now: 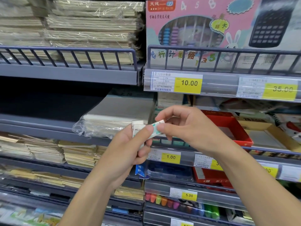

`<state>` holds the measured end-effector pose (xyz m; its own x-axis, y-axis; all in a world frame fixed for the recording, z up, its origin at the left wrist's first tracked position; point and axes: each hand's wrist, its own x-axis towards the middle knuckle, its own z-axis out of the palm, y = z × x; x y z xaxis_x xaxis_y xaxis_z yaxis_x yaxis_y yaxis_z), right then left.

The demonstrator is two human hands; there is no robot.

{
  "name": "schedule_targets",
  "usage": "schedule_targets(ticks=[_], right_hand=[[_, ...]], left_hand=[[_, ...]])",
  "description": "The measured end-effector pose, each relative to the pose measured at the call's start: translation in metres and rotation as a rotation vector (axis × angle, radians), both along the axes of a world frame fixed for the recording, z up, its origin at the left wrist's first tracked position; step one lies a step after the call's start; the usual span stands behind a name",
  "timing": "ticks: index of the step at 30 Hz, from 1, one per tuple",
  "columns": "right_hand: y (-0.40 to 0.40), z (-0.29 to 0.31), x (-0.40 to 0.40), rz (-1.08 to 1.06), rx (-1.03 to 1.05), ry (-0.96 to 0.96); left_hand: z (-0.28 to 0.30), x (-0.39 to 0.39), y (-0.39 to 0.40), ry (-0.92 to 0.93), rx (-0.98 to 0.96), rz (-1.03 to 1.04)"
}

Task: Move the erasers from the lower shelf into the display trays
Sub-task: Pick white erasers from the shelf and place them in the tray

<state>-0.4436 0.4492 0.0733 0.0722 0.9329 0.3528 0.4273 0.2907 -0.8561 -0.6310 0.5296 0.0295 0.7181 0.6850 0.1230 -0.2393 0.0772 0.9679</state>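
Observation:
My left hand (130, 149) grips a small stack of white erasers (138, 126) in front of the middle shelf. My right hand (184, 128) pinches the end of one eraser with a white and green sleeve (157, 126) between thumb and fingertips, just above the left thumb. Both hands meet at the centre of the view. Behind and below the right hand a row of erasers (169, 141) stands along the shelf front, above a 1.00 price tag (171, 157). A red cardboard display tray (234, 128) sits on the same shelf to the right of my hands.
Wrapped paper packs (114, 116) lie on the shelf left of my hands. Notebook stacks (48, 152) fill the lower left shelves. Above hang a railed shelf with a pink abacus box (203, 26) and calculator box. Crayons (162, 201) and other boxes sit lower right.

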Motion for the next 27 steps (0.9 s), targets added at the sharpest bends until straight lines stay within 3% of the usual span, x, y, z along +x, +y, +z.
schedule_targets(ticks=[5,10,16,22,27], right_hand=[[-0.004,-0.001,0.003,0.032,0.172,-0.342],[0.0,0.001,0.011,-0.082,0.26,-0.522],[0.016,0.008,0.04,-0.418,-0.07,-0.635],[0.043,0.0,0.035,-0.367,-0.212,-0.844],[0.063,-0.006,0.029,-0.345,-0.342,-0.872]], left_hand=[[0.001,0.003,0.001,-0.038,-0.036,-0.021],[0.0,0.003,0.003,-0.065,-0.129,-0.008],[0.0,-0.003,0.005,-0.156,-0.202,0.001],[-0.003,-0.006,0.004,-0.135,-0.083,0.014],[-0.002,-0.01,0.005,-0.094,-0.023,0.004]])
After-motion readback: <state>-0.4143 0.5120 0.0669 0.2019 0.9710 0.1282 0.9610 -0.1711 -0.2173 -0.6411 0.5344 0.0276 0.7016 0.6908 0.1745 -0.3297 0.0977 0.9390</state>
